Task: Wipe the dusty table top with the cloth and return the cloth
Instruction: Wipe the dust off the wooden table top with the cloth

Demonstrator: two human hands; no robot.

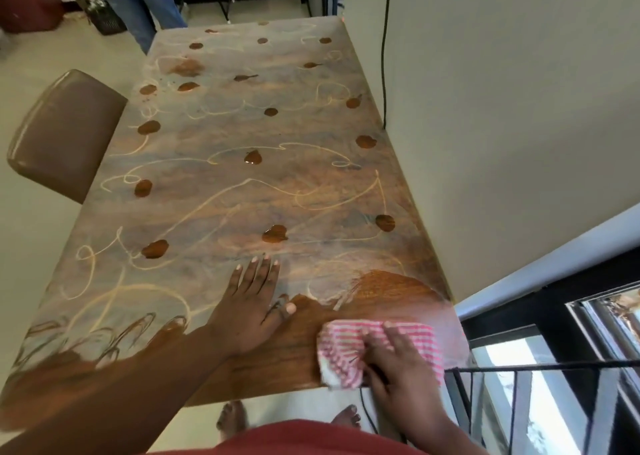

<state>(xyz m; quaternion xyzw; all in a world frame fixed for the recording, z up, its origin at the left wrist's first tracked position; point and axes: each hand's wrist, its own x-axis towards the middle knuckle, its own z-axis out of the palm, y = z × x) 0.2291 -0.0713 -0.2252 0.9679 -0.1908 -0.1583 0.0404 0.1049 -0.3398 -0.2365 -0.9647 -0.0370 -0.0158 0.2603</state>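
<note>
A long wooden table top (242,177) stretches away from me, coated in pale dust with finger-drawn squiggles and dark round spots. A clean dark-brown patch shows at the near right corner. On that patch lies a pink-and-white striped cloth (343,354), bunched up, and my right hand (394,357) presses down on it with fingers spread over it. My left hand (249,302) lies flat on the table beside it, fingers straight, at the edge between dusty and wiped wood.
A brown padded chair (65,132) stands at the table's left side. A wall (502,108) with a hanging black cable (383,73) runs along the right edge. A person in jeans (138,4) stands past the far end. A window frame (554,368) is at lower right.
</note>
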